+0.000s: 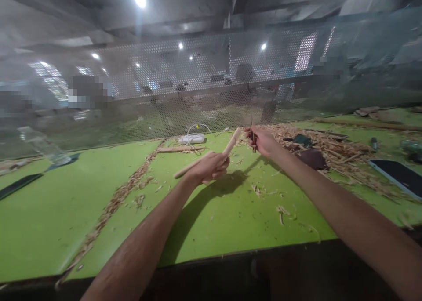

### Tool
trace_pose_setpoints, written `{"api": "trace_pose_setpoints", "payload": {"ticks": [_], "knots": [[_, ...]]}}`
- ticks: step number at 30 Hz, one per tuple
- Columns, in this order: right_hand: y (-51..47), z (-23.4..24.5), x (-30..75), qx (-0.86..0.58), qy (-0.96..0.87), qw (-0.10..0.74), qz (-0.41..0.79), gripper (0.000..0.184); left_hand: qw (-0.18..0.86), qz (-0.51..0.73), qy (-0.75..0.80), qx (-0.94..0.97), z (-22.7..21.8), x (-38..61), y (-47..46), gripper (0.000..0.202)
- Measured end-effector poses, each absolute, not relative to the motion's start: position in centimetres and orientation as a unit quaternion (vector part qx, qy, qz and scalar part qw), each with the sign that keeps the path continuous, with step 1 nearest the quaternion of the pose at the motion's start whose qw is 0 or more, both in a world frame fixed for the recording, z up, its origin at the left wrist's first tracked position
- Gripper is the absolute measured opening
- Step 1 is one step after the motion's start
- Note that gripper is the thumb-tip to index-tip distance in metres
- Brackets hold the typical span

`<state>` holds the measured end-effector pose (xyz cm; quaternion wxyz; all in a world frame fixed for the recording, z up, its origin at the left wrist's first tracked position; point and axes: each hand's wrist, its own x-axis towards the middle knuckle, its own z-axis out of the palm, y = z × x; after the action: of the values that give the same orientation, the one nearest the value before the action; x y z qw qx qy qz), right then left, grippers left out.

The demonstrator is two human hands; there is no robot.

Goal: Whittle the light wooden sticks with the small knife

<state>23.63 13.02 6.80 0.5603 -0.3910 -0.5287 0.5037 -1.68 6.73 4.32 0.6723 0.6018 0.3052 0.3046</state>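
Note:
My left hand is wrapped around a pale wooden stick, which slants up and away over the green tabletop. The stick's rounded near end sticks out to the left of my wrist. Close to its far tip, my right hand grips a thin, dark, blade-like tool held nearly upright. Fingers cover most of that tool, so its exact kind is unclear. Whether it touches the stick cannot be made out.
Wood shavings heap at the right around a dark cloth-like piece. A phone lies farther right. A clear bottle stands left. A white power strip with cable sits before the perforated screen.

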Motion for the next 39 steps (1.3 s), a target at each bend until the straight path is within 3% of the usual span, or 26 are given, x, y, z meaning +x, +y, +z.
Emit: {"api": "trace_pose_setpoints", "payload": {"ticks": [5,15,22,30,39], "knots": [[12.6,5.0,22.6,-0.447,-0.681,0.487,0.316,0.021,0.613,0.339,0.360,0.616,3.9,-1.7,7.0,0.036],[12.7,2.8,20.2,-0.300,-0.875,0.376,0.051,0.030,0.610,0.407,0.352,0.582,4.0,-1.6,7.2,0.037],[12.9,2.9,20.9,-0.344,-0.868,0.358,-0.006,0.033,0.580,0.399,0.375,0.604,4.0,-1.4,6.9,0.040],[13.4,3.1,21.5,-0.373,-0.858,0.351,0.009,0.035,0.512,0.355,0.454,0.637,4.8,-0.9,6.0,0.037],[16.1,3.6,26.6,-0.490,-0.731,0.475,-0.007,0.026,0.515,0.317,0.420,0.677,5.3,-0.7,5.3,0.031]]}}
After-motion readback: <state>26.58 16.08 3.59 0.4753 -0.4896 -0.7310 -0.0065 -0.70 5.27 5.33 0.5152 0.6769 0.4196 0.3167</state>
